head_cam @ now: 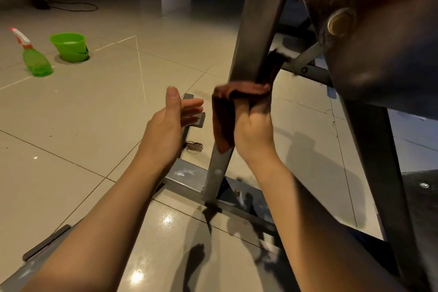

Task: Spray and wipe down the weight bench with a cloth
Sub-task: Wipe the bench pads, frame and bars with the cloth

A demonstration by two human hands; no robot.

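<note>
Brown cloth [227, 111] in right hand [253, 130], against steel upright [251, 38]

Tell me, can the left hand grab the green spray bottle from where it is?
Probably not without shifting over. The left hand is open beside the bench leg, while the spray bottle stands far off across bare floor, next to the green bucket. Nothing blocks the way; it just looks beyond arm's length.

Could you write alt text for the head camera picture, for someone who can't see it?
A person's right hand grips a brown cloth against a slanted metal leg of a weight bench, the left hand open beside it. A green spray bottle and bucket stand on the tiled floor.
</note>
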